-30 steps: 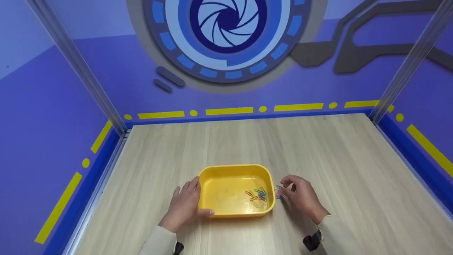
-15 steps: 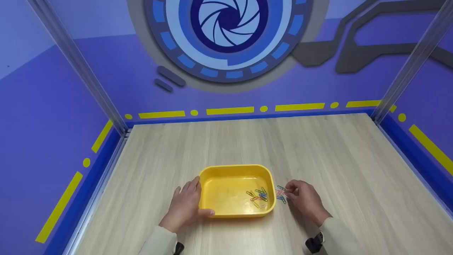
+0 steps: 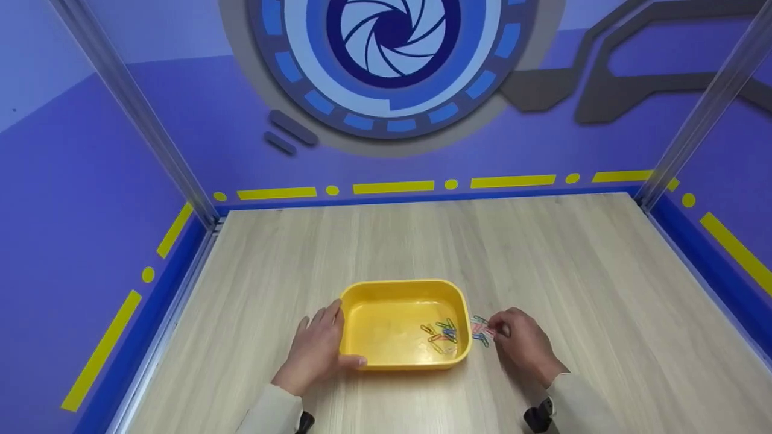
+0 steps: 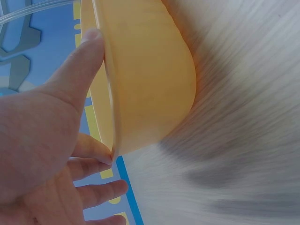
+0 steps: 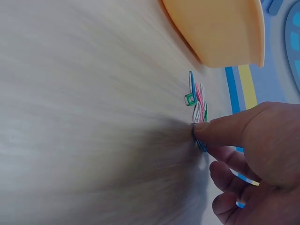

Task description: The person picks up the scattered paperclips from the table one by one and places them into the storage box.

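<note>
A yellow plastic bin (image 3: pixel 386 365) sits on the table, with several coloured paper clips (image 3: pixel 443 333) in its right part. My left hand (image 3: pixel 315 346) holds the bin's near left corner, thumb on the front rim. In the left wrist view the thumb and index fingertips (image 4: pixel 107 154) meet the rim, other fingers spread off it. To the right of the bin, a small pile of paper clips (image 5: pixel 199 101) in pink, green, white and blue lies on the table. My right hand (image 3: pixel 526 343) pinches a blue paper clip (image 5: pixel 200 143) at the pile's edge, thumb against index finger.
The light wood table (image 3: pixel 422 241) is bordered at the back and sides by blue-purple panels (image 3: pixel 386 163) with yellow markings. Metal posts (image 3: pixel 145 114) stand at the back corners.
My right hand has drawn slightly right, away from the bin, uncovering more of the clip pile, its fingers coming closer together. My left hand and the bin stay in place.
</note>
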Demonstrator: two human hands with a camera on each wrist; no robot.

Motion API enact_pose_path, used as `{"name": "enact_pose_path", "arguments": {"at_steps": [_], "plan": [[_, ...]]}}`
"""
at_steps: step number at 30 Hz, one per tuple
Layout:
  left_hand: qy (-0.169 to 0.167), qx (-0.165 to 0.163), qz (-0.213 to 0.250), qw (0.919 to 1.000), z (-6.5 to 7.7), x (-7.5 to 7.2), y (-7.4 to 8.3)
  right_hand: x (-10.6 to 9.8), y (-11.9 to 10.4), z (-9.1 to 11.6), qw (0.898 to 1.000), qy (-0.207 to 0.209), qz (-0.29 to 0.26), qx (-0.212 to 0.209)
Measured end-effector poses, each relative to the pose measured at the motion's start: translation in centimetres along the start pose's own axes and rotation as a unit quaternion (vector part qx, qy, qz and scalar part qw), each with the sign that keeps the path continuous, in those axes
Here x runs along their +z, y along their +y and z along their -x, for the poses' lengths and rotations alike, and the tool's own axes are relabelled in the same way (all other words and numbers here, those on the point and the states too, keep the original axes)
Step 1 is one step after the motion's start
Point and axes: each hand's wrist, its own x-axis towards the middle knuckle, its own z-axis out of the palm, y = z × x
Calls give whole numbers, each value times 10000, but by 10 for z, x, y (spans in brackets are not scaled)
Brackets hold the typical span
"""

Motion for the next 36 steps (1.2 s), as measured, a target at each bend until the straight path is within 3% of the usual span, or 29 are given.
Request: {"name": "enact_pose_path", "arguments": {"at_steps": [13, 24, 36], "plan": [[60, -46, -16, 10000, 0, 1, 1, -3, 2, 1, 10000, 24, 78, 0], [-15, -72, 0, 10000, -1, 2, 0, -2, 2, 2, 9991, -282, -91, 302], [29, 35, -126, 9999, -1, 2, 0, -2, -1, 3, 9996, -150, -193, 148]]}}
